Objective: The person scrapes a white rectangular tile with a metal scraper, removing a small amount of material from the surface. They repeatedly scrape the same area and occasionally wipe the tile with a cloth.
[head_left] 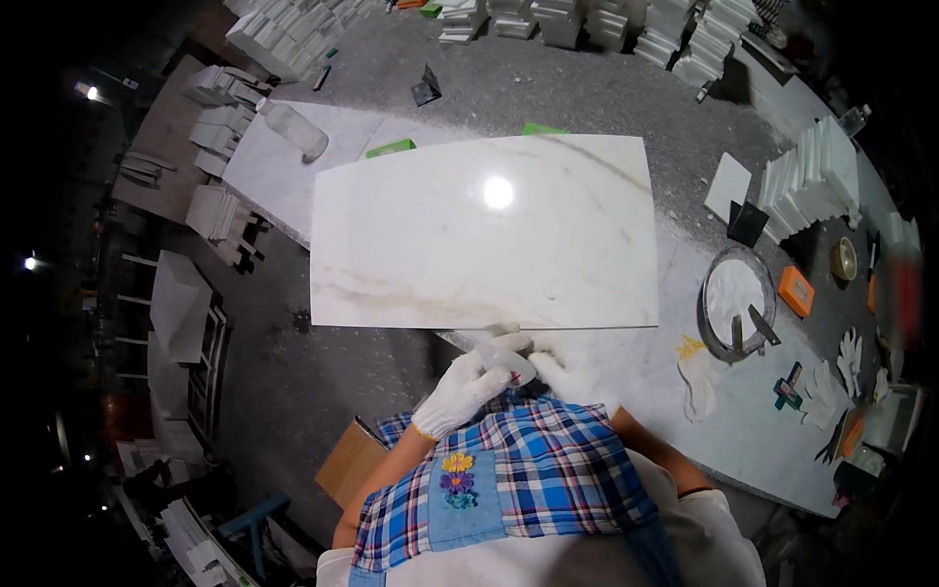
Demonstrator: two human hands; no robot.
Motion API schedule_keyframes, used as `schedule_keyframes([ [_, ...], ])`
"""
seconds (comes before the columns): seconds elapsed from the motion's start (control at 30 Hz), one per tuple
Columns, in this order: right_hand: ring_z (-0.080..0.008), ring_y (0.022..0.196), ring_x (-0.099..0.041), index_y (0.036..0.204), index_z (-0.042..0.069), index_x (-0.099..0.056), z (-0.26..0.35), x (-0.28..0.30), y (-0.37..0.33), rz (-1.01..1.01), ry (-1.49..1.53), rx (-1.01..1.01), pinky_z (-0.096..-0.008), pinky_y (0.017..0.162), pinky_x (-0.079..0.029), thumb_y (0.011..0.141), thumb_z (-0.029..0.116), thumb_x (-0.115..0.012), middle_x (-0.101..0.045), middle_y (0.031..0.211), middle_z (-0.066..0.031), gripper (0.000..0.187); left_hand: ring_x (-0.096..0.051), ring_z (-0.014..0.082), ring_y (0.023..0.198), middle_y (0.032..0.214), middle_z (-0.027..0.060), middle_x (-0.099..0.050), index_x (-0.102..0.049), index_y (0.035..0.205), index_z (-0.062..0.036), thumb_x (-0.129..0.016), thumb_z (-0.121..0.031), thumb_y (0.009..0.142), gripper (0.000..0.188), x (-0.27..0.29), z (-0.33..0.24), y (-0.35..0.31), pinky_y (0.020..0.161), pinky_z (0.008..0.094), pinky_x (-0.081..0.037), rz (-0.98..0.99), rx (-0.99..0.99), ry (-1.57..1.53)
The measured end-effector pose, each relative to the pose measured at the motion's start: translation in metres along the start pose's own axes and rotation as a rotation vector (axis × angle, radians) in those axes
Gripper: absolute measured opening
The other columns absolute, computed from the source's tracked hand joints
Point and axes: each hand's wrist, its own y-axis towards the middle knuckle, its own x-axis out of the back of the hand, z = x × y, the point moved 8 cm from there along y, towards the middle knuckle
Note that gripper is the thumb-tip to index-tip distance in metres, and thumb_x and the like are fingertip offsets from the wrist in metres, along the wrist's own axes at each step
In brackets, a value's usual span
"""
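Both hands are wearing white gloves and are working at the near edge of a white slab with tan veining (479,254). The slab is lying face up, its long side running across the person's front, with a light reflecting off its glossy face. The left hand (458,393) is sitting just below the middle of that near edge, with the slab extending away beyond it to both sides. Its fingers are curling around a translucent item (521,368) bearing a small red mark; the kind of item is not clear. One fingertip is overlapping the slab's edge in view; contact cannot be confirmed. The right hand (565,378) is resting close beside the item, to the right of the left hand and below the slab's edge. Its pale glove is blending with the pale counter (748,421), so whether its fingers are spread or pinching cannot be told.

Two green blocks (391,148) are showing at the slab's far edge. A clear bottle (295,132) is lying past the far left corner. To the right, a round basin (706,303) is holding white material and two flat-bladed tools (764,326), with an orange box (796,292) standing near its rim.
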Motion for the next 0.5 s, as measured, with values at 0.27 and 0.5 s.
schedule_keyframes([
  [0.27,-0.037,0.114,-0.065,0.13,0.014,-0.066,0.034,-0.005,0.011,0.089,-0.25,0.236,-0.0421,0.096,-0.052,0.098,0.021,-0.054,-0.068,0.126,-0.016,0.035,-0.052,0.0317,0.137,0.147,0.0223,-0.057,-0.071,0.124,0.0012,-0.061,-0.025,0.1,0.037,0.004,-0.006,0.005,0.114,0.0397,-0.039,-0.108,-0.118,0.119],
  [0.5,-0.0327,0.115,-0.066,0.133,0.006,-0.064,0.021,-0.005,0.012,0.054,0.032,0.279,-0.0377,0.098,-0.051,0.095,0.01,-0.052,-0.067,0.126,-0.0184,0.039,-0.06,0.0238,0.121,0.148,0.0217,-0.056,-0.069,0.121,0.0061,-0.057,-0.016,0.097,0.035,0.002,-0.017,0.01,0.105,0.0343,-0.045,-0.092,-0.126,0.2],
])
